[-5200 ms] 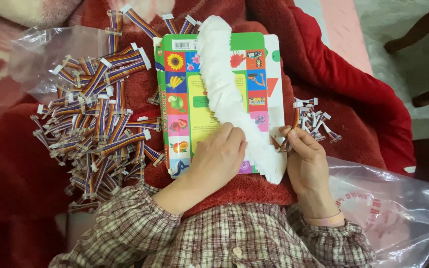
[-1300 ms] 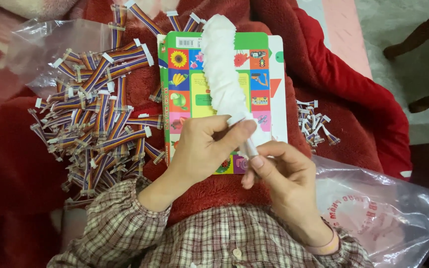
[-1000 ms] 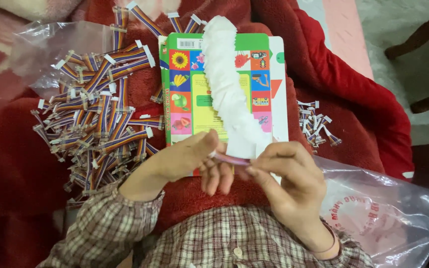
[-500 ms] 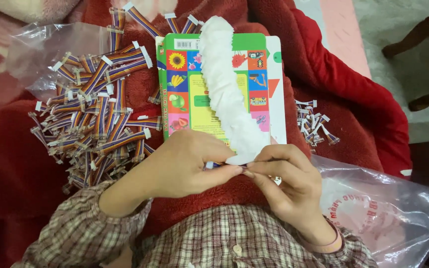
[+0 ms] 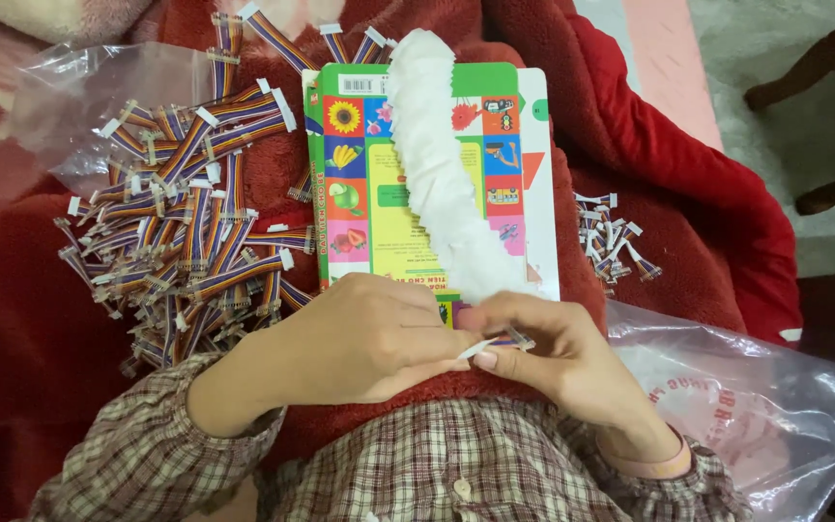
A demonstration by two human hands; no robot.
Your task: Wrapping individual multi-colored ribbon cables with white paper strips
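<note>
My left hand (image 5: pixel 374 338) and my right hand (image 5: pixel 548 353) meet at the near end of a long white crinkled strip (image 5: pixel 442 164). The strip lies along a colourful picture book (image 5: pixel 364 184) on my lap. Both hands pinch a small white tab with a short rainbow cable piece (image 5: pixel 495 340) between thumbs and fingertips, fingers curled closed. The strip's lower end touches my right fingers. The cable piece is mostly hidden by my fingers.
A big heap of rainbow ribbon cables with white connectors (image 5: pixel 181 222) lies left on the red blanket (image 5: pixel 12 319), partly on a clear plastic bag (image 5: pixel 79 106). A small pile of short cables (image 5: pixel 611 242) sits right of the book. Another plastic bag (image 5: pixel 736 406) lies at lower right.
My hands have dropped from mid-strip to the book's near edge and closed together. The left hand now covers the book's lower corner. The cable heaps have not moved.
</note>
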